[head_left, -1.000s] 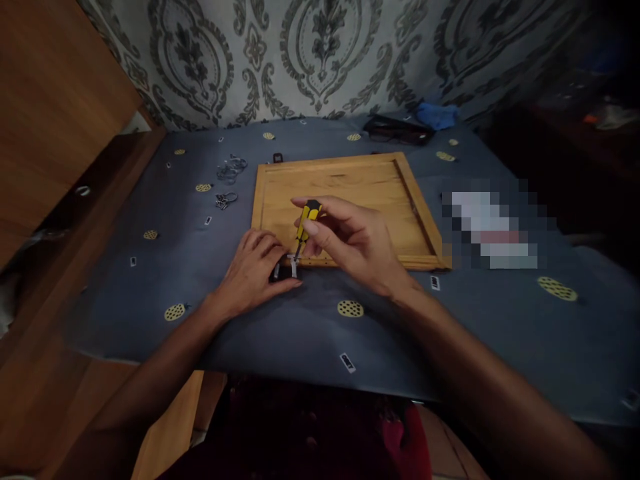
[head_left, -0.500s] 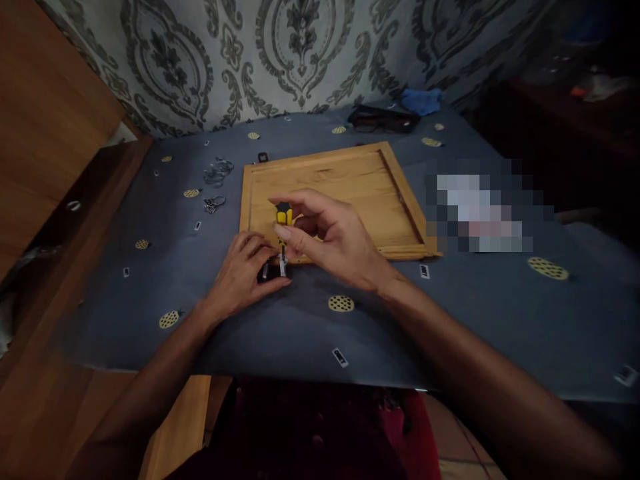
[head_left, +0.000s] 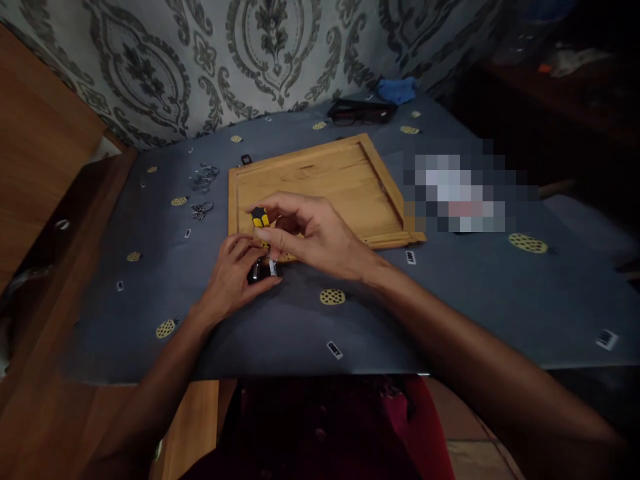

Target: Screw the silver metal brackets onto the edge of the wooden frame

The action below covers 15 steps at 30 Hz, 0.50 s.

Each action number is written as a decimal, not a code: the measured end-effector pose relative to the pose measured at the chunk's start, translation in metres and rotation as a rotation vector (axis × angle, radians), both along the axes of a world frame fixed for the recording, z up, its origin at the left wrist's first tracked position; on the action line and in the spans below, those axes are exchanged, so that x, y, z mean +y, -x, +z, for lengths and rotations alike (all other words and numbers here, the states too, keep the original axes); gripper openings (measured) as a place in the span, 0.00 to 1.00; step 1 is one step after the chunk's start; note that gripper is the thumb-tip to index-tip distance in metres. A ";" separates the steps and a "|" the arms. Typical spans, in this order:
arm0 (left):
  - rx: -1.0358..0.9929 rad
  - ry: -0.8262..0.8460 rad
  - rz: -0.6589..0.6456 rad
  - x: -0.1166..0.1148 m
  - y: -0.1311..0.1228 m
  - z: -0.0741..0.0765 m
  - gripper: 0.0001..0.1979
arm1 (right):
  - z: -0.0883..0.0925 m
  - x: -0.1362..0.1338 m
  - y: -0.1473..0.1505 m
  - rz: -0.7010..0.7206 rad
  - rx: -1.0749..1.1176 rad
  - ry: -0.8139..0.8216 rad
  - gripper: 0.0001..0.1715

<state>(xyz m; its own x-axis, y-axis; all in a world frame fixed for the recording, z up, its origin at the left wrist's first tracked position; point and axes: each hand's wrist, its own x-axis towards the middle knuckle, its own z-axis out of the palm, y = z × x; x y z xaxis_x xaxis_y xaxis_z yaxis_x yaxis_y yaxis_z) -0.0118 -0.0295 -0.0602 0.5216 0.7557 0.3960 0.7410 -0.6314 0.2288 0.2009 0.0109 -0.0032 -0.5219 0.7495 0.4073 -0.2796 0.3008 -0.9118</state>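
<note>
"Pinched between thumb and fingertips: that's how the right hand (head_left: 320, 233) has the screwdriver (head_left: 261, 218), isn't it?"

"Yes, by its yellow and black handle. It stands roughly upright, dark end on top, over the near edge of the wooden panel (head_left: 310, 177), close to the left corner."

"Where does the tip go?"

"Down toward a small metal piece (head_left: 273, 267) at that edge. Fingers hide the lower end, so I can't tell whether it touches."

"And the left hand (head_left: 227, 277)?"

"Around the same corner. Its fingers curl at the panel's edge, and its thumb reaches along the near side of the metal piece. How firmly it presses, I can't tell."

"How does the panel lie?"

"Flat on the table (head_left: 280, 333), raised border facing up. The cover is dark blue-grey, printed with yellow pineapples."

"What's around it?"

"Left of the panel, a small cluster of metal bits (head_left: 202, 211), with a tangled clump (head_left: 204, 177) just behind, too blurred to name. A little black piece (head_left: 245, 159) sits by the far left corner."

"Farther back?"

"Glasses (head_left: 363, 115) in or on something black, and a crumpled blue cloth (head_left: 397, 90) just beside them, near the patterned curtain (head_left: 273, 40)."
</note>
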 end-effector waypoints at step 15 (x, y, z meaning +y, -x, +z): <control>-0.028 0.033 0.013 0.000 0.002 -0.003 0.22 | 0.003 -0.015 0.004 -0.365 0.065 -0.146 0.22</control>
<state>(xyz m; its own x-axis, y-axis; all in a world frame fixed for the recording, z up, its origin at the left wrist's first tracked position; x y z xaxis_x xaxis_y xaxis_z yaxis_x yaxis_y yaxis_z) -0.0135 -0.0297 -0.0627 0.5009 0.7750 0.3854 0.7417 -0.6139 0.2704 0.1964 -0.0044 0.0001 -0.2014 0.8126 0.5469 -0.1856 0.5165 -0.8359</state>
